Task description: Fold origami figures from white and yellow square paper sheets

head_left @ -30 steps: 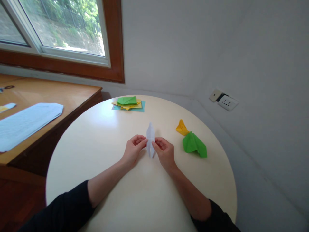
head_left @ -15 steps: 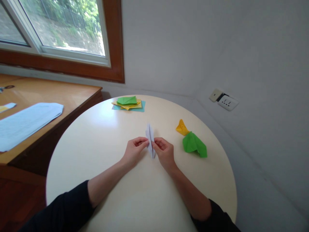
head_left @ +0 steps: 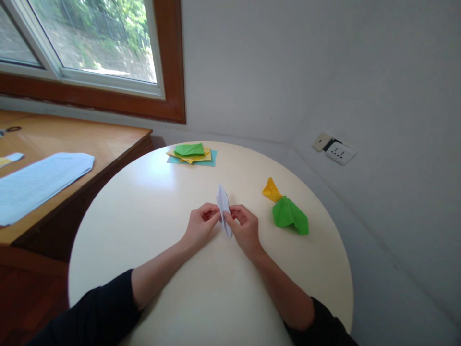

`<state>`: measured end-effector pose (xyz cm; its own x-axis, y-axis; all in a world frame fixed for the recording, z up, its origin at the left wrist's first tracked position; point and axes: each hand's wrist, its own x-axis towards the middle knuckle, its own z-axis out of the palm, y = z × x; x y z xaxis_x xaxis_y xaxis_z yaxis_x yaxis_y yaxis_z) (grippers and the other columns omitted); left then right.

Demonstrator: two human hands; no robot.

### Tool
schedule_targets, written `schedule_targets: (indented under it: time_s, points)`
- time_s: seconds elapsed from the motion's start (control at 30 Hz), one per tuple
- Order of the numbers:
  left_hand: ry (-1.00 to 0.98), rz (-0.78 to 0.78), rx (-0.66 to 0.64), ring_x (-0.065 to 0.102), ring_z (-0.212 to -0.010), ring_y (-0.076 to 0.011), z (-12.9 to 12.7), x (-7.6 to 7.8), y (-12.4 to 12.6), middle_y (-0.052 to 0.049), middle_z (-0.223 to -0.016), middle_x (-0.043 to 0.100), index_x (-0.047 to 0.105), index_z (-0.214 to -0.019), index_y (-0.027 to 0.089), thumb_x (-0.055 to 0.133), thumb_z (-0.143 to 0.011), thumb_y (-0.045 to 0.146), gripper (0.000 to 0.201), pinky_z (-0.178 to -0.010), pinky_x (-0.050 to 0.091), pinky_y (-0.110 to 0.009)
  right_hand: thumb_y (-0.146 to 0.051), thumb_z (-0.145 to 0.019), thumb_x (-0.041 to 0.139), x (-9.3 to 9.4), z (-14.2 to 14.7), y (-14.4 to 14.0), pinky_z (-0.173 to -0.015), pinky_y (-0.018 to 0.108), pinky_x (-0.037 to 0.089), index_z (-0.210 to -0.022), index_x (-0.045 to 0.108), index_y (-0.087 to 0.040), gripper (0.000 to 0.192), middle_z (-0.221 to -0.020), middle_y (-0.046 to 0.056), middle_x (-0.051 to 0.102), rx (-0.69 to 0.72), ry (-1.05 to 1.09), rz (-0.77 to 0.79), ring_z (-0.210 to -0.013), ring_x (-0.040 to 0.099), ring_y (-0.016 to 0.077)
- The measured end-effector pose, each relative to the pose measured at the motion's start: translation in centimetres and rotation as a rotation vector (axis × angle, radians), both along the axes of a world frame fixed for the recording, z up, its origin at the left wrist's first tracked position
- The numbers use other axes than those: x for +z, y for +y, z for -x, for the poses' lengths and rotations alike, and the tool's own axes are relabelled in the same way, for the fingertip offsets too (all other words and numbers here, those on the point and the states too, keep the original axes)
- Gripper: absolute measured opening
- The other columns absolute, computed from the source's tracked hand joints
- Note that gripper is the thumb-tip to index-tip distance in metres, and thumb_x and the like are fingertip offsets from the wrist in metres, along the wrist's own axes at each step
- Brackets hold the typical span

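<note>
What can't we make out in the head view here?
- White folded paper: lower part hidden between left hand and right hand; fold layers too small to tell.
- Grip: fingertips curl behind the paper, contact hidden.
- Printed sheet on the wooden desk: text too small, cut by the left edge.
- Paper stack: sheet count unclear.

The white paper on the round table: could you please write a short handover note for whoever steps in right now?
Left hand: pinching the left edge of the white paper.
Right hand: pinching its right edge.
The paper stands on edge on the round table, folded into a narrow pointed shape.
Done: a yellow folded piece and a green folded piece lie to the right.
Left: the white piece looks unfinished; a stack of coloured sheets waits at the far edge.
</note>
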<state>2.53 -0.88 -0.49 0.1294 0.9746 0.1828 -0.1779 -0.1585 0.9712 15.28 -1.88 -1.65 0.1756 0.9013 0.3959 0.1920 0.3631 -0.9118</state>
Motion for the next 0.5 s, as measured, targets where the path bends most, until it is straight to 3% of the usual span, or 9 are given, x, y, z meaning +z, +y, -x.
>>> schedule_targets:
  time_s: [0.23, 0.5]
  points:
    - [0.009, 0.049, -0.006, 0.057, -0.068, -0.0144, -0.2, 0.1, 0.0, -0.003, -0.069, 0.063, 0.064, -0.068, 0.013, 0.07, -0.062, 0.033, 0.023, -0.066, 0.044, -0.026, -0.026, -0.067, 0.064, -0.29, -0.06, 0.04, -0.061, 0.026, 0.046, -0.075, 0.061, -0.017, 0.013, -0.07, 0.001, 0.061, -0.033, -0.007, 0.008, -0.065, 0.056, 0.0133]
    - [-0.128, 0.223, 0.039, 0.056, -0.061, -0.0118, -0.26, 0.35, 0.06, 0.0, -0.061, 0.063, 0.061, -0.062, 0.013, 0.076, -0.053, 0.033, 0.026, -0.067, 0.044, -0.027, -0.031, -0.059, 0.071, -0.02, 0.15, 0.28, -0.059, 0.027, 0.049, -0.07, 0.062, -0.018, 0.019, -0.066, 0.0, 0.066, 0.053, 0.314, 0.16, -0.059, 0.06, 0.0138]
